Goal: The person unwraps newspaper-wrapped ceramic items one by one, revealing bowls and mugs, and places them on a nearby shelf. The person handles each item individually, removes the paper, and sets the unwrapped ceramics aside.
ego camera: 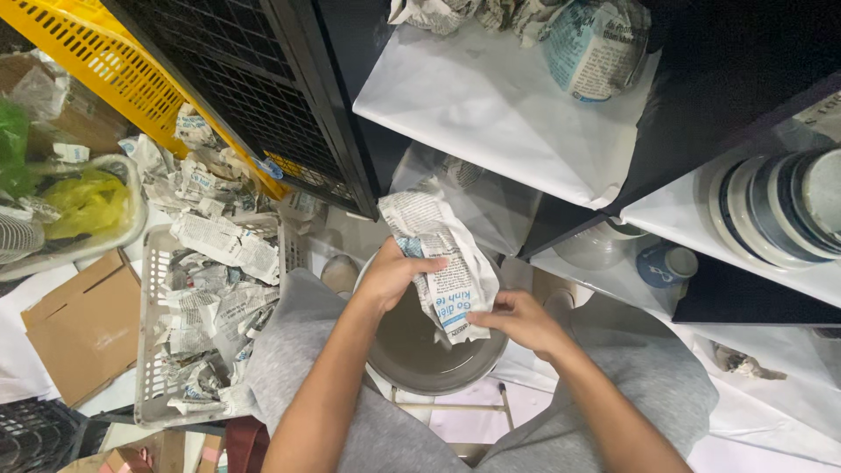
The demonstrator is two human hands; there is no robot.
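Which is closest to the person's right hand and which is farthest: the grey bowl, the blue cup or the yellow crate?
From the right hand:
1. Grey bowl, just beneath it.
2. Blue cup, on the low shelf to its right.
3. Yellow crate, far up at the left.

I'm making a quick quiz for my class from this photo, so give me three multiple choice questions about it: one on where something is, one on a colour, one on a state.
1. Where is the white basket of crumpled newspaper?
A. on the person's left
B. on the top shelf
C. inside the bowl

2. What colour is the crate at upper left?
A. red
B. yellow
C. blue

3. What are the left hand and right hand doing?
A. both resting empty on the knees
B. both gripping a sheet of newspaper over the grey bowl
C. one lifting a cup off a shelf

Answers:
1. A, since the basket sits on the floor beside the left leg.
2. B, as its slotted plastic wall is bright yellow.
3. B, because both hands' fingers close on the crumpled sheet above the bowl in the lap.
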